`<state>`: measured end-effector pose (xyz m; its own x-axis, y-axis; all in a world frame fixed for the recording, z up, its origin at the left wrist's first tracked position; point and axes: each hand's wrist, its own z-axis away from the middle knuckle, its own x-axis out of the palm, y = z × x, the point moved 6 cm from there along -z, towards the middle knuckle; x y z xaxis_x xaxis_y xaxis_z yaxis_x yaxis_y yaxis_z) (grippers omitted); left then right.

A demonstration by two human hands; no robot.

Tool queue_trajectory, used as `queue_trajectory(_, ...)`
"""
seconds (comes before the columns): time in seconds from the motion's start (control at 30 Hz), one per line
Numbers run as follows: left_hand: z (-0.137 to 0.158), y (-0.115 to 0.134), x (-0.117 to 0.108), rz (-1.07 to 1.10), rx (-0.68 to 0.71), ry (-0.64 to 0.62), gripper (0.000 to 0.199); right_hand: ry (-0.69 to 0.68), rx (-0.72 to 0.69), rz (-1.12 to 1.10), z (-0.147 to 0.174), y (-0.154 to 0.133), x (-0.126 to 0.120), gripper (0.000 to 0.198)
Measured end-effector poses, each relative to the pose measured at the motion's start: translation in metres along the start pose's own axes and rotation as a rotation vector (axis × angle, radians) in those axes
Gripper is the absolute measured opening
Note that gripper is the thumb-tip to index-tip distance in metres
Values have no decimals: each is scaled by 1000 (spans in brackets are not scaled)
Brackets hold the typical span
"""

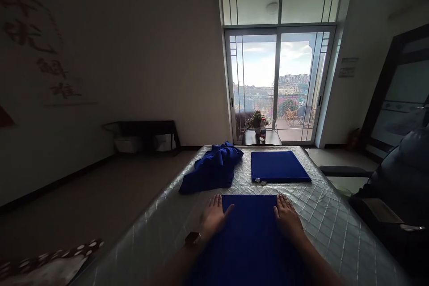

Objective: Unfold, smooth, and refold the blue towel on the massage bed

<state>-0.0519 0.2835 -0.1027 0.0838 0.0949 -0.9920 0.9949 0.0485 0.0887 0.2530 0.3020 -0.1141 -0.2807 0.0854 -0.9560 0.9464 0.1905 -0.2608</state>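
Note:
A blue cloth [250, 237] lies flat in front of me on the quilted silver table cover [321, 205]. My left hand [214, 214] rests along its far left edge, fingers stretched out and thumb on the fabric. At the far right edge lies my right hand [287, 215], also flat, its thumb touching the cloth. Beyond them, a neatly folded blue cloth [279, 166] with small white tags sits to the right. A crumpled blue cloth [214, 165] is heaped to the left. The near part of the flat cloth is dark and runs out of view.
Behind the table's far end stands a small dark table [248, 138] with a potted plant [256, 118] and a bottle [262, 130]. A dark chair [398, 170] is close on the right. A black low stand [147, 132] is by the left wall.

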Motion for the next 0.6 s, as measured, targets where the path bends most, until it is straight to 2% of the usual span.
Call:
queue_trajectory(0.07, -6, 21, -8, -19, -9, 18, 98, 1, -3, -1, 0, -1, 0, 64)
queue_trajectory(0.1, -8, 39, -9, -6, 32, 31, 97, 0, -2, -2, 0, -1, 0, 64)
queue_trajectory(0.27, 1, 158, 4, 199, 388, 38, 80, 3, -19, 32, 1, -1, 0, 63)
queue_trajectory(0.37, 6, 203, 13, 289, 479, 46, 74, -8, -55, 72, 1, 1, 3, 63)
queue_trajectory(0.47, 4, 209, 19, 300, 450, 28, 74, -15, -59, 77, 0, 2, 3, 63)
queue_trajectory(0.6, 1, 173, 18, 235, 366, 31, 75, -21, -25, 48, -2, 1, 1, 65)
